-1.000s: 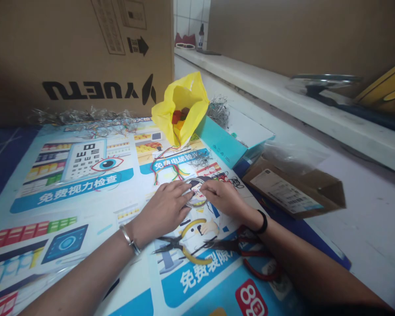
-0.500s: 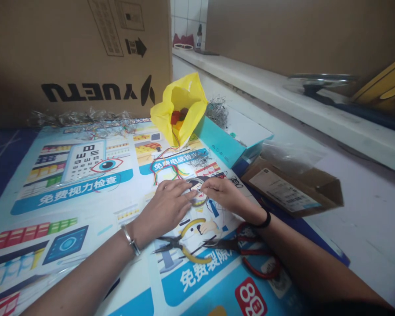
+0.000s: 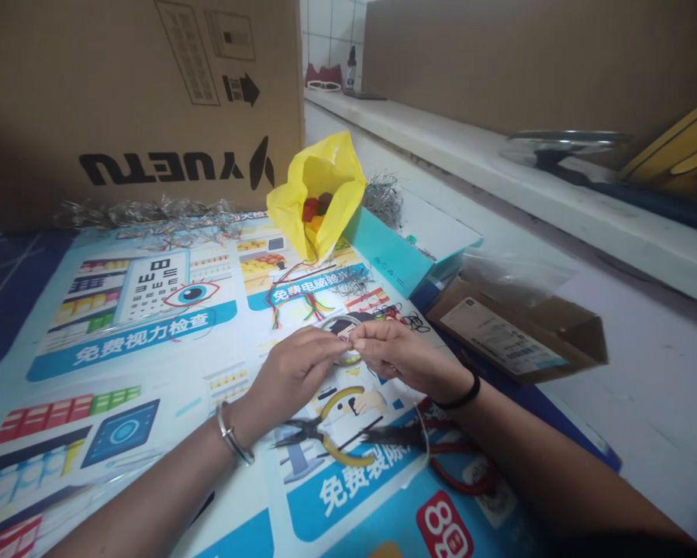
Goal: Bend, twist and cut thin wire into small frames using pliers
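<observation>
1. Nearer than the grip: yellow-handled pliers (image 3: 319, 432), red-handled pliers (image 3: 406, 435); a pale strand (image 3: 428, 446) apparently trails below the right hand (image 3: 403, 353).
2. Right thumb and forefinger pinch together, meeting the extended left hand (image 3: 293, 368); its closure and anything between are unclear. Fine fingertip work, seemingly calling for steadiness.
3. Just beyond: coloured cords (image 3: 310, 306).

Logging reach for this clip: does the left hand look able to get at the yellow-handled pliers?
Probably yes: the left hand is close to the yellow-handled pliers, and nothing appears to cover them.
</observation>
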`<state>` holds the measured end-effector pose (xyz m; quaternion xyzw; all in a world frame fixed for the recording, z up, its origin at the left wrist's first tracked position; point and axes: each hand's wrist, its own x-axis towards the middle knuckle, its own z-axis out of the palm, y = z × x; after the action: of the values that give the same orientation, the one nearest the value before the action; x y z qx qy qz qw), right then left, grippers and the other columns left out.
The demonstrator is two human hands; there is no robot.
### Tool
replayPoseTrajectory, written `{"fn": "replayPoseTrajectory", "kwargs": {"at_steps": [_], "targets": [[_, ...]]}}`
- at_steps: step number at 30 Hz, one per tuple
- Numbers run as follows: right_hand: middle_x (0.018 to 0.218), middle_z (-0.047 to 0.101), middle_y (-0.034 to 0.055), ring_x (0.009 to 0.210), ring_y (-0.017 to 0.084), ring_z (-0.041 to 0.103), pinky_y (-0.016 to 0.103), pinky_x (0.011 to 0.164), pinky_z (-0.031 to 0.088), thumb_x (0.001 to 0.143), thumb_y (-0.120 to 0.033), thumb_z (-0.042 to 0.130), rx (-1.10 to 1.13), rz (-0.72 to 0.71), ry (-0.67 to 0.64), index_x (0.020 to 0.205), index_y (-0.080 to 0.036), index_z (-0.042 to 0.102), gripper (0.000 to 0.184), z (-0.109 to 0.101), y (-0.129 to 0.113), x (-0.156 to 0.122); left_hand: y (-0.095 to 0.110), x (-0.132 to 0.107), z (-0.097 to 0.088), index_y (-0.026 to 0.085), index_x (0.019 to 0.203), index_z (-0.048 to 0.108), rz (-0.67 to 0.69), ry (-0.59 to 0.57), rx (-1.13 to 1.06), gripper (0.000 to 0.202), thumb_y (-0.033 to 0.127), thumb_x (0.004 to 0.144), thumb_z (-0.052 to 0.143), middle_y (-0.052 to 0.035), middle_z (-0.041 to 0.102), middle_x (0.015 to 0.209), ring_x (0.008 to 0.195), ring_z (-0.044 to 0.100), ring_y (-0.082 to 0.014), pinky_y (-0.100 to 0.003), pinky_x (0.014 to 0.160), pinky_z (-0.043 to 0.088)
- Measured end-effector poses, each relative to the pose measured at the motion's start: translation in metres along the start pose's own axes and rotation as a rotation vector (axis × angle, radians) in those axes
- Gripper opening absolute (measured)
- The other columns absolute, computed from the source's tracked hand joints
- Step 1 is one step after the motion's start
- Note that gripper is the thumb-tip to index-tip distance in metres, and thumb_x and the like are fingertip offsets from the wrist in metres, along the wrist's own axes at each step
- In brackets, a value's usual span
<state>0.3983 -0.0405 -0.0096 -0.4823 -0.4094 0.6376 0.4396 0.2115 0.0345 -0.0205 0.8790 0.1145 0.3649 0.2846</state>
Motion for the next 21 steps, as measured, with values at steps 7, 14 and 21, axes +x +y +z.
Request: {"fn": "replayPoseTrajectory", "kwargs": {"at_steps": [7, 14, 21], "targets": [[0.048, 0.033, -0.0115, 0.038, 0.003, 0.021, 0.018, 0.038, 0.012, 0.079, -0.033, 0.062, 0.209, 0.033, -0.126, 0.084, -0.017, 0.052, 0.02, 0.0057, 0.0055, -0.0001, 0.0099, 0.0045, -0.0035, 0.019, 0.083, 0.068, -0.319, 0.059, -0.227, 0.007, 0.018, 0.082, 0.061, -0.0023, 0.069, 0.084, 0.08, 0.064, -0.0135, -0.025, 0.075, 0.051], [0.052, 0.044, -0.0079, 0.041, 0.004, 0.034, 0.017, 0.039, 0.025, 0.084, -0.035, 0.056, 0.043, -0.087, -0.169, 0.076, -0.017, 0.051, 0.021, 0.0091, 0.0073, -0.001, 0.0082, 0.0052, -0.0051, 0.018, 0.081, 0.062, -0.235, -0.015, -0.209, 0.01, 0.017, 0.087, 0.054, -0.0015, 0.064, 0.086, 0.082, 0.059, -0.012, -0.025, 0.077, 0.047], [0.054, 0.05, -0.0045, 0.046, 0.005, 0.045, 0.017, 0.045, 0.035, 0.087, -0.034, 0.054, -0.174, -0.096, -0.167, 0.068, -0.014, 0.054, 0.028, 0.0099, 0.0036, -0.0032, 0.0098, 0.0039, -0.0088, 0.018, 0.082, 0.059, -0.2, -0.102, -0.154, 0.012, 0.02, 0.09, 0.05, -0.0007, 0.063, 0.085, 0.081, 0.058, -0.0114, -0.024, 0.074, 0.045]]}}
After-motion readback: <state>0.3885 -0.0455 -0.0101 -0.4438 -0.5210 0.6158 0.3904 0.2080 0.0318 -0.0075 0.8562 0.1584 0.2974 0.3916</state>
